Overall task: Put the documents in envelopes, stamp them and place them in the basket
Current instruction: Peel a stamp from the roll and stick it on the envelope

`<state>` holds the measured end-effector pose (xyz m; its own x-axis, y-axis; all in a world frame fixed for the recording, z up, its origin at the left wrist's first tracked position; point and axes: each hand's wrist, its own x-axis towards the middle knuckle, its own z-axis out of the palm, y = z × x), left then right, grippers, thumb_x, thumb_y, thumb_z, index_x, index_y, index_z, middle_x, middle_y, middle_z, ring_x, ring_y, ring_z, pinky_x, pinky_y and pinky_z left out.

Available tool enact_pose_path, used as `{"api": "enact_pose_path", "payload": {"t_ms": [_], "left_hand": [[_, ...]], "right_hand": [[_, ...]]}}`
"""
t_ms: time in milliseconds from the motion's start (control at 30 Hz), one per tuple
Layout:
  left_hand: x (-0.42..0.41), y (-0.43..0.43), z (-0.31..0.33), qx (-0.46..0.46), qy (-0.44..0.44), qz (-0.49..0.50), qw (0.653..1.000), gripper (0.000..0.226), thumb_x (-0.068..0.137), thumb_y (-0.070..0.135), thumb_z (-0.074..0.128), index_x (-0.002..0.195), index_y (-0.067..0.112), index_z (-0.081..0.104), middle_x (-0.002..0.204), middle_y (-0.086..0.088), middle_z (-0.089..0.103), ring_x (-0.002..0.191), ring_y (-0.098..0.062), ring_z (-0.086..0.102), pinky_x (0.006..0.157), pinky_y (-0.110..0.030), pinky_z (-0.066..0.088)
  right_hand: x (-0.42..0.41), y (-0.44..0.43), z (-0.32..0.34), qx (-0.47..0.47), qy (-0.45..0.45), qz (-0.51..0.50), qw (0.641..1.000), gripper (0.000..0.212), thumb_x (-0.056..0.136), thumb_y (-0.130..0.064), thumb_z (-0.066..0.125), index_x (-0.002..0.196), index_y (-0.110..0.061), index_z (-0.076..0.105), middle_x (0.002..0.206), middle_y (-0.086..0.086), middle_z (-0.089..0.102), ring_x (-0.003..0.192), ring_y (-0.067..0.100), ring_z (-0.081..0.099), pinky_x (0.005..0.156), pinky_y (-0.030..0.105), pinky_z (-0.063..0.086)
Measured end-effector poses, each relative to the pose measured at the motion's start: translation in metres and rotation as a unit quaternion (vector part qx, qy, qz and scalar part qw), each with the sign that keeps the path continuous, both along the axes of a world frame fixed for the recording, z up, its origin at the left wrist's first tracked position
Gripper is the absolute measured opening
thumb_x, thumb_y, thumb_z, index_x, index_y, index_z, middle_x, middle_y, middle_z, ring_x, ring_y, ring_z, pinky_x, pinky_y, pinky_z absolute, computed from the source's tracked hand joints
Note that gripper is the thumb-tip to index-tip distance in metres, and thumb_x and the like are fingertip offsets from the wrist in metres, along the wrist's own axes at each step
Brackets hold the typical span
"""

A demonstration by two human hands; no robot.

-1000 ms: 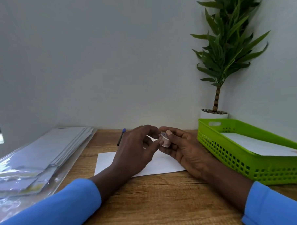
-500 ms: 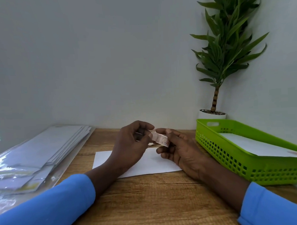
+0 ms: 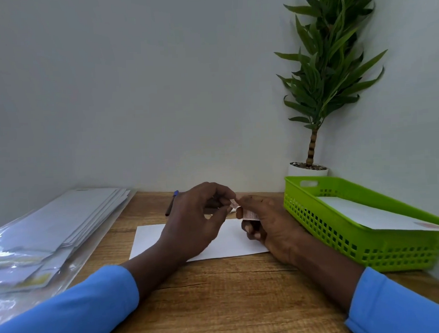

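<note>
Head camera: the right hand (image 3: 273,224) curls its fingers round a small strip of stamps (image 3: 249,214), while the left hand (image 3: 195,217) pinches the strip's free end between thumb and fingertips. Both are over a white envelope (image 3: 151,238) lying flat on the wooden table (image 3: 219,304). A green basket (image 3: 342,239) to the right holds a second envelope (image 3: 361,211).

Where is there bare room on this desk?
Bare wood lies in front, between the sleeves, nearer than the white envelope. Stacked envelopes crowd the left, the green basket the right, the left hand and right hand, pinching stamps, the middle.
</note>
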<state>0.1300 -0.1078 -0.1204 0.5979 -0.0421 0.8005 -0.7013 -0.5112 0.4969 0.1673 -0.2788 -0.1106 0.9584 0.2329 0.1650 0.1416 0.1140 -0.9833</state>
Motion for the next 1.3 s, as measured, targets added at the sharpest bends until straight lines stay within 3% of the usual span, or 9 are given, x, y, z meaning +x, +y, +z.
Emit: {"api": "enact_pose_path", "payload": {"t_ms": [267,433,533,600,767,867,1133,1200,1300], "left_hand": [[0.002,0.001,0.0,-0.084,0.099,-0.018,0.991,0.027,0.087,0.023,0.08,0.111,0.026,0.07,0.103,0.009,0.074,0.086,-0.012,0.076,0.074,-0.036,0.065],[0.007,0.007,0.0,-0.123,0.159,-0.047,0.978,0.026,0.09,0.008,0.075,0.111,0.022,0.071,0.083,-0.004,0.075,0.076,-0.021,0.074,0.074,-0.042,0.064],[0.011,0.009,-0.002,-0.137,0.196,-0.045,0.97,0.029,0.094,0.006,0.069,0.115,0.025,0.073,0.087,-0.005,0.075,0.081,-0.023,0.072,0.073,-0.034,0.063],[0.014,0.011,-0.002,-0.136,0.217,-0.026,0.966,0.021,0.096,0.012,0.067,0.106,0.027,0.078,0.093,-0.002,0.076,0.084,-0.022,0.072,0.077,-0.039,0.063],[0.014,0.012,-0.001,-0.112,0.239,-0.019,0.964,0.014,0.097,0.019,0.068,0.093,0.027,0.08,0.093,-0.002,0.076,0.087,-0.027,0.071,0.068,-0.029,0.058],[0.011,0.014,0.002,-0.096,0.244,-0.018,0.965,0.012,0.097,0.019,0.067,0.094,0.023,0.078,0.091,-0.004,0.075,0.078,-0.018,0.07,0.064,-0.026,0.055],[0.009,0.013,0.003,-0.088,0.246,-0.032,0.965,0.009,0.091,0.021,0.075,0.094,0.012,0.074,0.081,-0.004,0.079,0.07,-0.014,0.072,0.062,-0.027,0.054],[0.011,0.011,0.0,-0.071,0.254,-0.033,0.964,0.011,0.091,0.025,0.075,0.091,0.014,0.075,0.081,0.0,0.079,0.072,-0.013,0.073,0.061,-0.025,0.052],[0.018,0.011,-0.004,-0.022,0.254,-0.023,0.967,0.012,0.091,0.031,0.075,0.083,0.022,0.077,0.076,-0.002,0.075,0.069,-0.013,0.065,0.062,-0.03,0.048]], "right_hand": [[-0.001,-0.004,-0.001,-0.052,-0.086,-0.035,0.994,0.015,0.091,-0.022,0.072,0.086,-0.008,0.076,0.069,0.006,0.062,0.049,0.014,0.041,0.042,0.02,0.031],[-0.004,-0.004,0.001,-0.132,-0.172,-0.052,0.975,0.01,0.092,-0.019,0.071,0.091,-0.014,0.079,0.065,-0.012,0.067,0.053,0.005,0.051,0.049,0.016,0.04],[0.003,-0.019,0.01,-0.35,-0.315,-0.204,0.858,0.014,0.091,-0.034,0.068,0.099,-0.03,0.079,0.083,-0.014,0.075,0.076,0.001,0.066,0.068,0.023,0.052],[0.005,-0.032,0.02,-0.461,-0.296,-0.259,0.795,0.019,0.09,-0.04,0.062,0.1,-0.031,0.076,0.088,-0.01,0.075,0.085,0.011,0.069,0.075,0.029,0.055],[0.012,-0.046,0.009,-0.638,-0.184,-0.156,0.732,0.039,0.093,-0.048,0.057,0.128,-0.033,0.064,0.133,-0.006,0.064,0.119,0.019,0.06,0.096,0.032,0.05],[0.014,-0.046,0.01,-0.622,-0.198,-0.095,0.751,0.033,0.095,-0.043,0.058,0.126,-0.036,0.068,0.138,-0.008,0.061,0.119,0.014,0.058,0.092,0.025,0.044],[0.005,-0.031,0.002,-0.526,-0.18,-0.054,0.829,0.034,0.075,-0.057,0.079,0.093,-0.029,0.074,0.098,-0.016,0.067,0.09,0.001,0.062,0.078,0.028,0.053],[0.001,-0.025,-0.001,-0.502,-0.199,-0.041,0.841,0.025,0.08,-0.052,0.078,0.091,-0.03,0.076,0.095,-0.017,0.067,0.087,-0.002,0.06,0.07,0.022,0.047],[0.003,-0.024,-0.003,-0.429,-0.195,-0.054,0.88,0.008,0.087,-0.036,0.074,0.091,-0.03,0.076,0.093,-0.012,0.07,0.087,0.005,0.065,0.074,0.026,0.052]]}}
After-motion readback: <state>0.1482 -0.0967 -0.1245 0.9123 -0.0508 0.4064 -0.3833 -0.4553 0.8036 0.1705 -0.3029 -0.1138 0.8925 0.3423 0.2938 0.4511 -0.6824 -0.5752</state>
